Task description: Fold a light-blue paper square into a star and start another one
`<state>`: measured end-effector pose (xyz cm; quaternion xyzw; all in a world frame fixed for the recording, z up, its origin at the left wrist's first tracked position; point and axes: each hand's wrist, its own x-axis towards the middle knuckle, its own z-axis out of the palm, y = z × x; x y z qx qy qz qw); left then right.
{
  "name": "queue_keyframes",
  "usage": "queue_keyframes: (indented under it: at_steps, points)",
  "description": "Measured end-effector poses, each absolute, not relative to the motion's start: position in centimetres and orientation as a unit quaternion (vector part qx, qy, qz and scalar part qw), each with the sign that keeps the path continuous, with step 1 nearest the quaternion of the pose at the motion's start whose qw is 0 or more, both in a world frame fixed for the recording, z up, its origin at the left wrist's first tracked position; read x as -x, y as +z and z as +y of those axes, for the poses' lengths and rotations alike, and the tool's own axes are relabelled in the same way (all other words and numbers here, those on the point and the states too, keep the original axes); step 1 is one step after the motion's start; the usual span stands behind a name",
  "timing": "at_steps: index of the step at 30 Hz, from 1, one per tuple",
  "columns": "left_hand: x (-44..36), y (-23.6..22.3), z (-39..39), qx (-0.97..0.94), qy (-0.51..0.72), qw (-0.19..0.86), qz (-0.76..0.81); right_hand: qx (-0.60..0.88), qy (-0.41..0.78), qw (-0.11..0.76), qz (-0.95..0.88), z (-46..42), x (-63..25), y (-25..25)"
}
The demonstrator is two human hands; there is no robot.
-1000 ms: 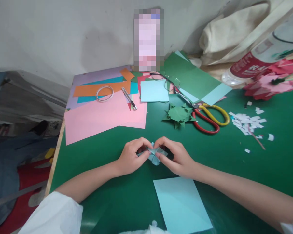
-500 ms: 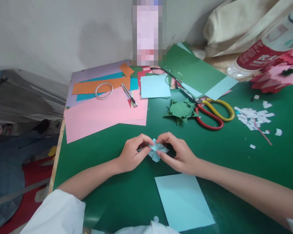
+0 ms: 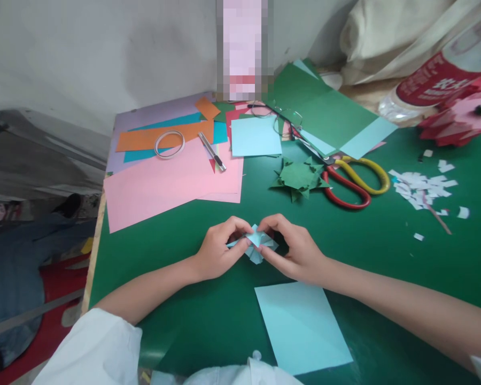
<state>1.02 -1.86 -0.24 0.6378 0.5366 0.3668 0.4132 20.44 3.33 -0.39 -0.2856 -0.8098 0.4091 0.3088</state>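
A small folded light-blue paper piece rests on the green table at the centre. My left hand pinches its left side and my right hand pinches its right side, fingertips almost meeting over it. A flat light-blue square sheet lies just in front of my right wrist. A folded dark-green paper star sits beyond the hands.
Red-and-yellow scissors lie right of the green star. Pink sheets, orange and teal strips, a tape ring and a craft knife are at the back left. White paper scraps, a pink paper flower and a bottle are at the right.
My fingers have worked the light-blue piece, raising a flap at its top. The view has tilted slightly, so everything sits a little higher and to the right.
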Motion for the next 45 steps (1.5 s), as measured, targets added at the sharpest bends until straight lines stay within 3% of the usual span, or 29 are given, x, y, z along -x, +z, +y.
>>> queue_keyframes:
  at_steps: [15, 27, 34, 45]
  points:
    - [-1.2, 0.2, -1.7, -0.595, 0.35, 0.484, 0.538, 0.268, 0.294, 0.391, -0.83, 3.5, -20.2, -0.4]
    - [-1.1, 0.0, -1.5, -0.59, 0.361, 0.483, 0.537, 0.214, -0.042, 0.401, -0.89, 4.4, -21.0, -0.1]
    - [-1.1, -0.1, -1.5, -0.623, 0.358, 0.461, 0.521, 0.225, 0.05, 0.379, -0.896, 4.7, -20.8, -0.3]
    - [-1.1, -0.1, -1.4, -0.634, 0.333, 0.45, 0.534, 0.212, 0.041, 0.372, -0.903, 4.3, -20.5, -0.5]
